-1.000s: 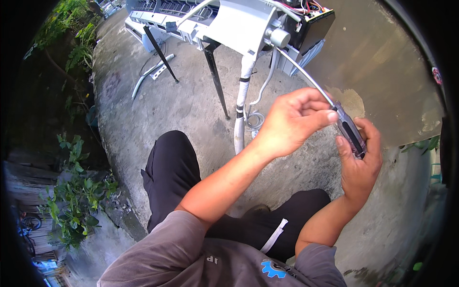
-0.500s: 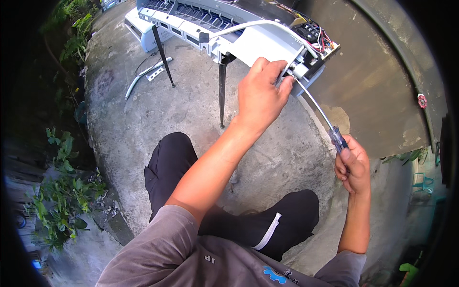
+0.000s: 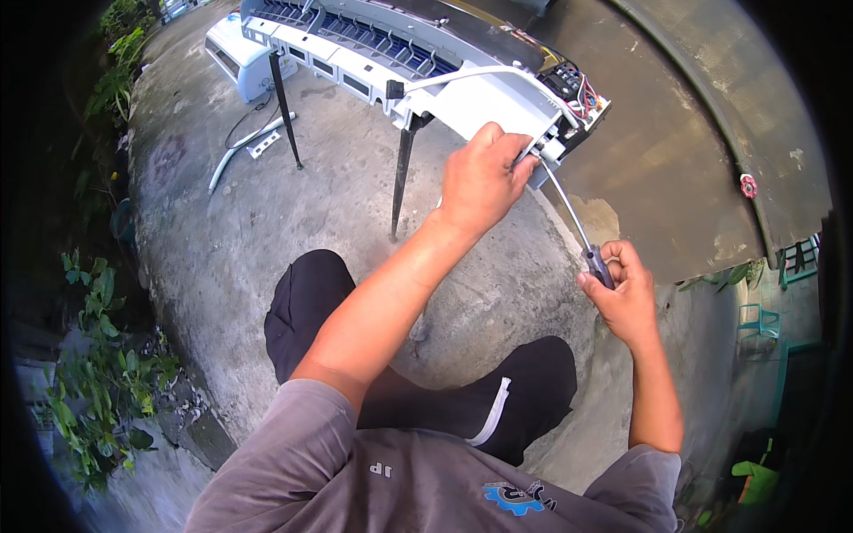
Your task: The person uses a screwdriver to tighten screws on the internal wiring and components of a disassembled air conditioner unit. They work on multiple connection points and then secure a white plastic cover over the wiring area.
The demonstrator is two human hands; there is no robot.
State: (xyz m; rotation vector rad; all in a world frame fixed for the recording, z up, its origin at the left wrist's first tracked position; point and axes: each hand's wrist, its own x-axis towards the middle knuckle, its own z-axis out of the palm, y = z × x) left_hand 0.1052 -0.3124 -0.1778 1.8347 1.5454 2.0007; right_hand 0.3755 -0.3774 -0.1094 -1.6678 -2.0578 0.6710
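An opened white air conditioner indoor unit [image 3: 493, 102] stands raised on black legs at the top, its blue fan-side interior and wiring showing. My left hand [image 3: 484, 178] is closed at its right-end corner, thumb and fingers pinched together; what lies between them is hidden. A screwdriver [image 3: 569, 201] with a long metal shaft slants up to that corner, its tip beside my left fingertips. My right hand [image 3: 626, 289] holds the dark, translucent handle between thumb and fingers. Exposed wires and a black terminal block [image 3: 564, 82] sit just above the white motor-like part [image 3: 553, 148].
A white cover piece [image 3: 240, 58] rests on the concrete at upper left, near a pale hose [image 3: 233, 162] and a perforated metal plate [image 3: 264, 145]. A thin black leg [image 3: 404, 182] reaches the ground. Along the right wall runs a pipe with a red valve handle [image 3: 748, 185].
The whole scene has shifted slightly left in view. My right fingers have loosened and changed their hold on the screwdriver handle. My left hand stays at the unit's corner.
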